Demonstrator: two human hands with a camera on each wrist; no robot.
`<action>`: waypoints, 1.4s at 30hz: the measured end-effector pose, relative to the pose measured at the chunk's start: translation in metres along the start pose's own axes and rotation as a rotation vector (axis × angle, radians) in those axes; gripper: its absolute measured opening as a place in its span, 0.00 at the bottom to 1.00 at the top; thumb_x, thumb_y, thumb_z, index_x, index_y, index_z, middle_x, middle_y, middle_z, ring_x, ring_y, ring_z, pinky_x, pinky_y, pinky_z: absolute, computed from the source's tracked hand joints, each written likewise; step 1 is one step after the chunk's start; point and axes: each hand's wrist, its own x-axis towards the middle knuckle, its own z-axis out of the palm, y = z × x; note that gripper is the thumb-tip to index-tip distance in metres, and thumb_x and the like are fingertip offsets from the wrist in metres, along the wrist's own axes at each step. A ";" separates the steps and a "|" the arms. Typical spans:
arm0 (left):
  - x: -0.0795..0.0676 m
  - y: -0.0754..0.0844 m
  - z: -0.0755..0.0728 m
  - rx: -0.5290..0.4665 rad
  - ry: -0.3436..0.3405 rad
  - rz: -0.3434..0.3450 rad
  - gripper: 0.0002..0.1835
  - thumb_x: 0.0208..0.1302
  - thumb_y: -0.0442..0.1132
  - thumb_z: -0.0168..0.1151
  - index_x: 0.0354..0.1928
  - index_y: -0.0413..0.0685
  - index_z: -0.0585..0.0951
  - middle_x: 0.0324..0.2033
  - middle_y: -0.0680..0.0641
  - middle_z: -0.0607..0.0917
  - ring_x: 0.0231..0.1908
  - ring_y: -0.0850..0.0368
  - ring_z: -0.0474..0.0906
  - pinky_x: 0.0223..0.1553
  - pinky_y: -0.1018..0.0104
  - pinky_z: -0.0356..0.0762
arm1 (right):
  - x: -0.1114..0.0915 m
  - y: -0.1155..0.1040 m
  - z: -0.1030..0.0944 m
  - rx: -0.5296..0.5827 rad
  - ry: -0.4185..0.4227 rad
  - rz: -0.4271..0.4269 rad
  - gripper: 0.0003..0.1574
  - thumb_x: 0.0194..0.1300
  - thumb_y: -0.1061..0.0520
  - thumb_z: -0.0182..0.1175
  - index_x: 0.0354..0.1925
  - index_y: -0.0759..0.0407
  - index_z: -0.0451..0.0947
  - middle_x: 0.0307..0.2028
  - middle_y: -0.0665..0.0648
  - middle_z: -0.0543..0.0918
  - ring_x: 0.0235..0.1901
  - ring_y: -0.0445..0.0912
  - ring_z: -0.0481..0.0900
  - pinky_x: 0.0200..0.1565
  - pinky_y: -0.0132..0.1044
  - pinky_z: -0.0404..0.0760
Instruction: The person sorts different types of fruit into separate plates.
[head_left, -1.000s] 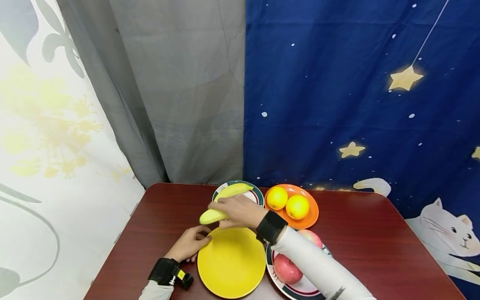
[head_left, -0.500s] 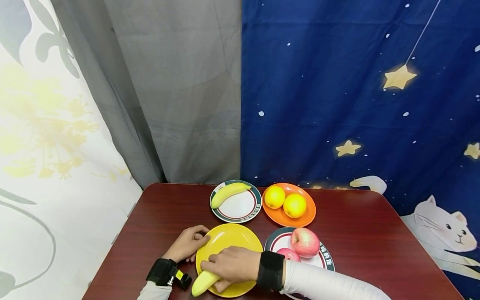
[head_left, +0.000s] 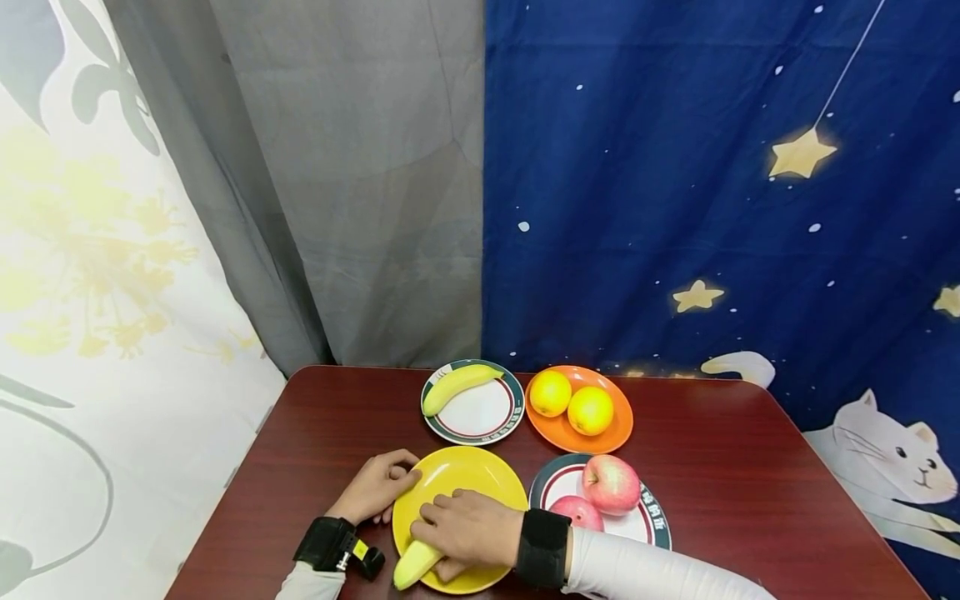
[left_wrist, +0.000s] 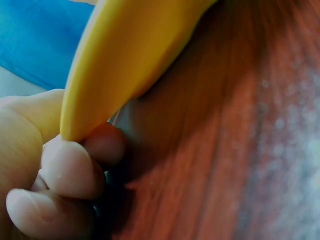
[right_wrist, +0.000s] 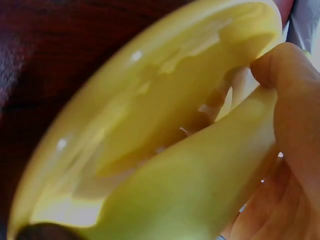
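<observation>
My right hand (head_left: 474, 529) grips a yellow banana (head_left: 415, 567) low over the yellow plate (head_left: 480, 468), one end pointing to the near left. In the right wrist view the banana (right_wrist: 185, 185) lies along the plate's inside, with the thumb on its upper side; whether it touches the plate I cannot tell. My left hand (head_left: 377, 486) holds the plate's left rim, and in the left wrist view the yellow rim (left_wrist: 120, 55) sits between the thumb and curled fingers (left_wrist: 70, 170).
Behind stands a white plate with a green rim (head_left: 480, 425), bearing another banana (head_left: 461, 387). Beside it an orange plate (head_left: 555, 433) holds two oranges (head_left: 590, 411). To the right, a larger green-rimmed plate (head_left: 551, 479) carries two apples (head_left: 611, 485), one partly hidden. Curtains (head_left: 397, 208) hang behind the table.
My right hand has carried the banana from the back white plate toward me, over the yellow plate. In the last half second it shifted only slightly. The left hand stayed at the rim.
</observation>
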 end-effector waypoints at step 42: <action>0.001 0.001 0.002 -0.003 0.024 -0.032 0.15 0.65 0.56 0.55 0.47 0.57 0.78 0.16 0.48 0.79 0.05 0.51 0.70 0.09 0.57 0.70 | 0.040 0.185 0.034 0.091 -0.020 0.596 0.24 0.65 0.53 0.58 0.59 0.38 0.73 0.52 0.52 0.75 0.52 0.51 0.67 0.50 0.48 0.67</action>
